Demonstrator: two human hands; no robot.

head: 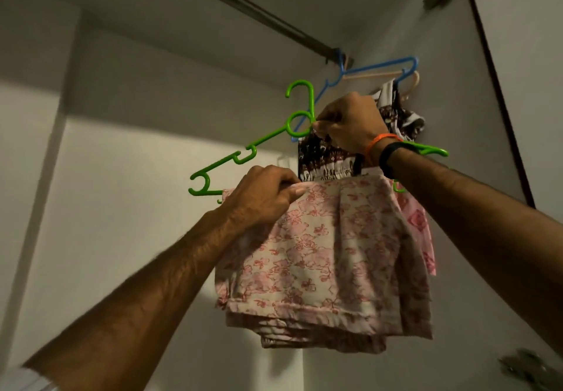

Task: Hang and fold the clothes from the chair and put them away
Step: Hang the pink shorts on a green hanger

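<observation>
The right hand [350,122] pinches the neck of the green hanger [300,122] just under its hook, fingers clenched on the plastic; the left hand [265,195] grips the top edge of the pink floral garment [320,253] folded over the hanger's bar. The hook sits below the wardrobe rail [259,10] and not yet on it — the likely trouble starts there. Raised at this tilt, the garment may slide toward the low end and drop once the left hand lets go. The hook could also snag the blue hanger [377,67] or the brown patterned cloth [326,156] close behind — or miss the rail
</observation>
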